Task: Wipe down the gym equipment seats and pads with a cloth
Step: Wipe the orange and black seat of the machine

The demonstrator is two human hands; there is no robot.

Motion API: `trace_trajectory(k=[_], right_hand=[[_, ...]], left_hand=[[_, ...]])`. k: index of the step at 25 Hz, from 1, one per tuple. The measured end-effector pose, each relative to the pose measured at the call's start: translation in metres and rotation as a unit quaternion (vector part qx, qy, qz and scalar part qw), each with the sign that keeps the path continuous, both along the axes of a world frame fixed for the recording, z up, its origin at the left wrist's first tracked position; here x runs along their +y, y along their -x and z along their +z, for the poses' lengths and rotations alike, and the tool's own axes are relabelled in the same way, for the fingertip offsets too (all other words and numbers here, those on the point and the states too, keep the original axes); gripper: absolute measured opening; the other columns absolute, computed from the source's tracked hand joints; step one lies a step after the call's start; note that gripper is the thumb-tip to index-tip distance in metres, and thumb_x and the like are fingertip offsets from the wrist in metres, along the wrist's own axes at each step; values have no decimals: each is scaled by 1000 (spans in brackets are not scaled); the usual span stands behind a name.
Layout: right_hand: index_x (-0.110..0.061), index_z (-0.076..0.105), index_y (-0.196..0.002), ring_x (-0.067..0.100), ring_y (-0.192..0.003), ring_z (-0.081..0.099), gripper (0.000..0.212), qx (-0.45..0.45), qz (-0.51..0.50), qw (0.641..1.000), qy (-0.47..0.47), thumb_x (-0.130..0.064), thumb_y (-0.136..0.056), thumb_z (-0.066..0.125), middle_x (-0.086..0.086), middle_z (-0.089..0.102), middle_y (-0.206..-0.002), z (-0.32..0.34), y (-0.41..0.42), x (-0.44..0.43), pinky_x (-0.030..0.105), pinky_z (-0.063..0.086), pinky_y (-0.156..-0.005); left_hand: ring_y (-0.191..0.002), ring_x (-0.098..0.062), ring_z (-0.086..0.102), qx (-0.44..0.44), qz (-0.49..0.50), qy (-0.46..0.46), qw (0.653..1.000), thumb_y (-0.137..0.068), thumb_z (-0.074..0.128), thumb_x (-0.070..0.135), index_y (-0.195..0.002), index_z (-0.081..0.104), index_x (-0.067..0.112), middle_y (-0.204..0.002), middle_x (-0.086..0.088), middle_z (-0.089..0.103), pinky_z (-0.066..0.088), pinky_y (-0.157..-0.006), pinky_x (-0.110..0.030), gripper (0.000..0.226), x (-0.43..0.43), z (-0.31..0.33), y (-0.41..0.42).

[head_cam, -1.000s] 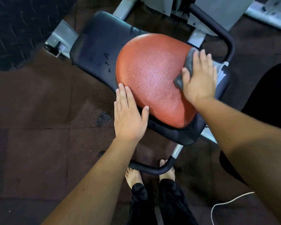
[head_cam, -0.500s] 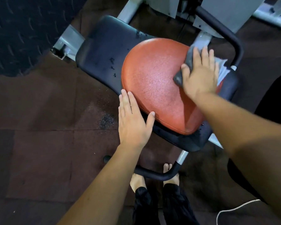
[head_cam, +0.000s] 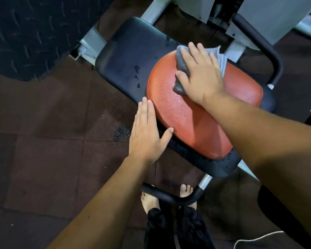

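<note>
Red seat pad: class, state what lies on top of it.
A grey cloth lies on the red seat pad, pressed flat by the right hand. The surface beneath them is hidden.

Your left hand (head_cam: 145, 133) and right hand (head_cam: 201, 78) are bare, and the nails are too blurred to make out. Both your arms are uncovered. Your left forearm (head_cam: 104, 203) and right forearm (head_cam: 267, 141) show bare skin from the wrist to the edge of the view. A small dark speck sits partway up the left forearm. You wear black trousers (head_cam: 178, 229) of thin, slightly shiny cloth that crinkles and catches the light, and they gather in at the ankles. Below the cuffs, your left foot (head_cam: 148, 201) and right foot (head_cam: 186, 189) are bare. Only the toes and front part of each foot show.
</note>
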State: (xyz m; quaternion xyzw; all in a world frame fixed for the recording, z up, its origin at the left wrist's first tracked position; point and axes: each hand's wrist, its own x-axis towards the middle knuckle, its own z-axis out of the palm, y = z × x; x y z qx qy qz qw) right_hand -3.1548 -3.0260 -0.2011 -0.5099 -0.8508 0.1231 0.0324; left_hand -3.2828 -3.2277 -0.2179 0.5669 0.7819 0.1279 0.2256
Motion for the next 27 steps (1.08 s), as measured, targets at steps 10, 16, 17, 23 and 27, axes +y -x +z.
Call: trace_trajectory(k=[10, 16, 17, 23, 27], right_hand=[[-28, 29, -159, 26, -155, 17, 71, -41, 277, 959, -41, -55, -95, 42, 2, 21, -168, -4, 1, -26, 49, 14, -125], [-26, 26, -160, 22, -157, 9, 72, -16, 257, 966, -16, -55, -97, 43, 0, 15, -170, -10, -11, -88, 46, 7, -126], [-26, 28, -159, 21, -157, 10, 68, 4, 258, 966, 5, -47, -97, 46, -2, 17, -169, -10, -25, -102, 43, 5, -127], [-18, 53, -147, 20, -145, 40, 63, 130, 135, 974, 130, -3, -86, 60, 0, 49, -153, 17, -31, -108, 38, 26, -123], [-20, 53, -146, 28, -130, 54, 61, 133, 53, 977, 158, -4, -87, 57, 5, 58, -143, 58, -39, -103, 40, 38, -114]], left_hand=[[-159, -14, -7, -40, -5, 2, 999, -87, 71, 55, -164, -2, 10, -173, -2, -5, 12, -129, -36, 115, -1, 0, 10], [-159, -17, -4, -46, 0, 7, 999, -86, 73, 50, -164, -2, 9, -173, -4, -4, 12, -129, -36, 115, -3, 4, 7], [-159, -18, -4, -42, -7, 15, 999, -87, 73, 49, -164, -2, 9, -173, -4, -4, 13, -129, -37, 115, -4, 6, 7], [-159, -18, -5, 3, -54, 47, 997, -92, 69, 48, -164, -1, 15, -173, 0, -4, 14, -129, -40, 106, -9, 40, 10], [-159, -19, 2, 23, -92, 45, 994, -93, 67, 51, -165, 8, 16, -172, -1, 9, 14, -129, -37, 100, 0, 77, 9]])
